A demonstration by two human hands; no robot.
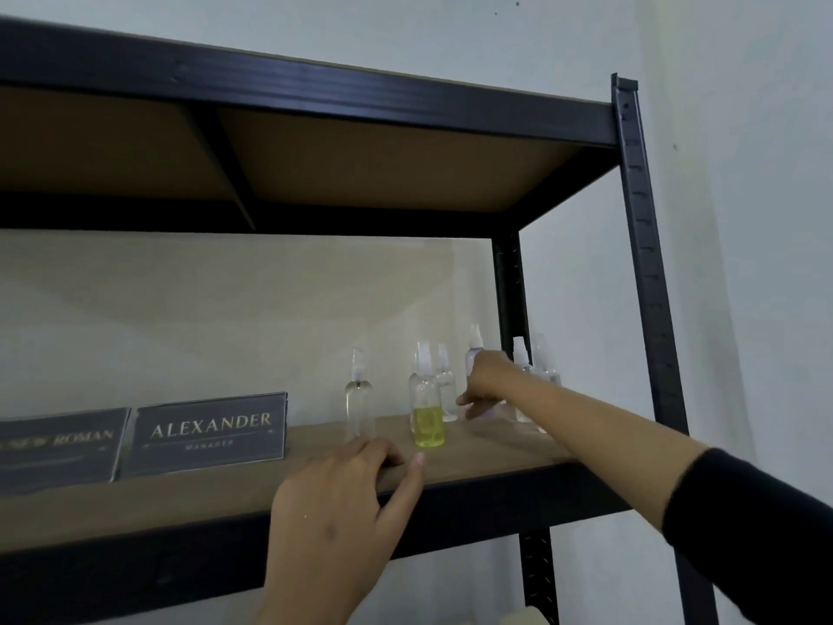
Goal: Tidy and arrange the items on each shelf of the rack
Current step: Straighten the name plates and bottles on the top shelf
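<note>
So the left hand is resting on the shelf's front edge, fingers loosely curled, gripping nothing. Right hand is reaching among the clear spray bottles at the back right; can't tell if it's gripping one. Yellow-liquid bottle is standing just left of it.
</note>
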